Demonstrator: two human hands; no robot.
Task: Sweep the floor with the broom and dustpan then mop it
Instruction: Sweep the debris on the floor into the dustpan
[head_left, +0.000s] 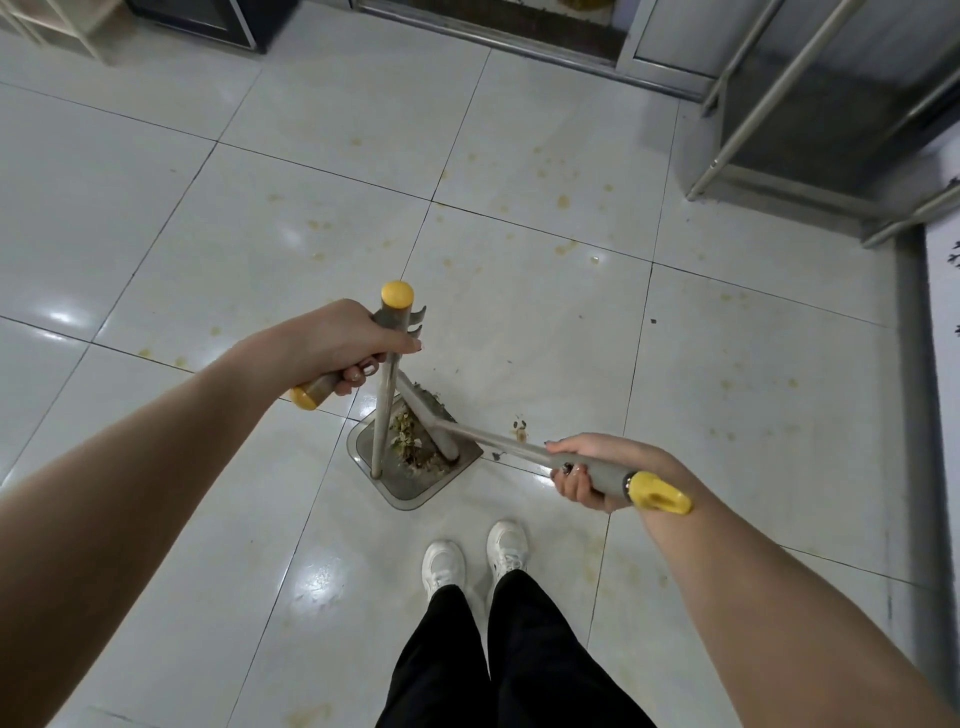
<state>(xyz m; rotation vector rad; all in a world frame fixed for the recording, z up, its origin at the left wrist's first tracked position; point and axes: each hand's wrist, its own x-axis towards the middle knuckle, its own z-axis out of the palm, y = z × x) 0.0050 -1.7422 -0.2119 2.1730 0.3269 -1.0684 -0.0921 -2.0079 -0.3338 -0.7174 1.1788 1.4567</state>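
The pale tiled floor (519, 156) fills the view, and it looks mostly free of loose litter but is dotted with yellowish stains (563, 200), thickest toward the doorway and beside the metal rack (769, 98) at the far right. That suggests sweeping is close to done and mopping has not begun; no mop is in view. In front of the person's white shoes (475, 558), the grey dustpan (410, 499) sits flat on the tiles with its upright pole rising to a yellow-capped handle. The left hand (343, 348) grips that handle, fingers curled firmly round it, holding the pan steady. The broom (493, 439) slants in from the right with its head resting inside the pan against the collected rubbish. The right hand (576, 467) wraps closed round the broom's grey grip, just ahead of its yellow end cap. A pile of dry, leafy debris (408, 441) already lies in the pan, so most of the gathering appears finished. A small brown scrap (519, 423) sits on the tile just beside the pan's right edge, and a tiny dark speck (653, 321) lies farther off. By my reading, what is left is those last bits, emptying the pan, and then the whole mopping stage.
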